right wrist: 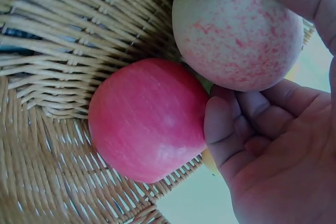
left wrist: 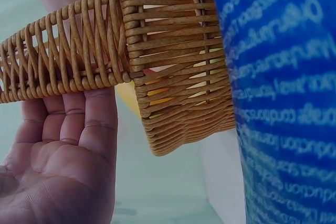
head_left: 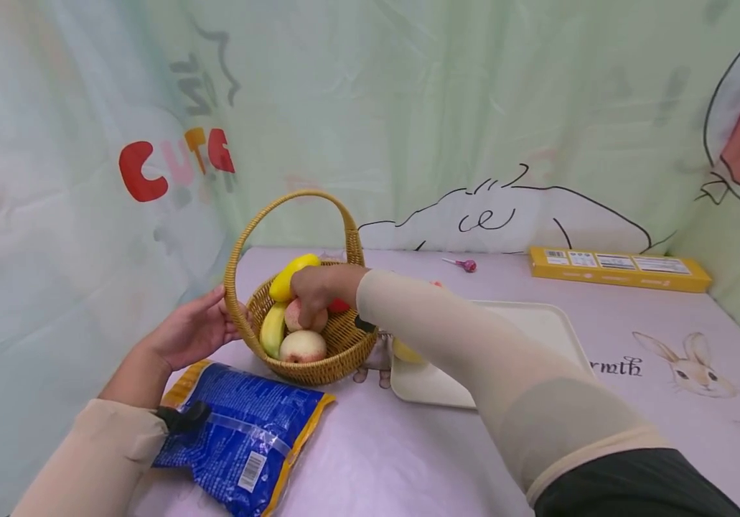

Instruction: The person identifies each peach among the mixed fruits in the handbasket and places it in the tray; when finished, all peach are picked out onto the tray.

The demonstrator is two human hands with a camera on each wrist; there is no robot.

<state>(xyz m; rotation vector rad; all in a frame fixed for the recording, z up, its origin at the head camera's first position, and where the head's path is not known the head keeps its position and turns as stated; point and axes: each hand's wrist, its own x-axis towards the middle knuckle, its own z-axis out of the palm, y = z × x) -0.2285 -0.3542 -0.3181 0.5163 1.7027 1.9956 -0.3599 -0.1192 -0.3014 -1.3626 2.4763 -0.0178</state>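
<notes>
Head view: right hand (head_left: pixel 326 286) grips a peach (head_left: pixel 292 315) inside the basket (head_left: pixel 321 373), left hand (head_left: pixel 194 327) curls loosely round its handle (head_left: pixel 230 283); arranging seems underway, next needing steadiness.

Head pic bright, wrist pics dim; close-up pkg (left wrist: pixel 283 98) blurry.

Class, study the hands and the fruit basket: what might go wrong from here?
The right hand pinches a speckled peach beside the red apple; the peach might slip or knock the apple. The left hand is at the handle; a push there could tip the basket. A nearby blue bag might get nudged.
</notes>
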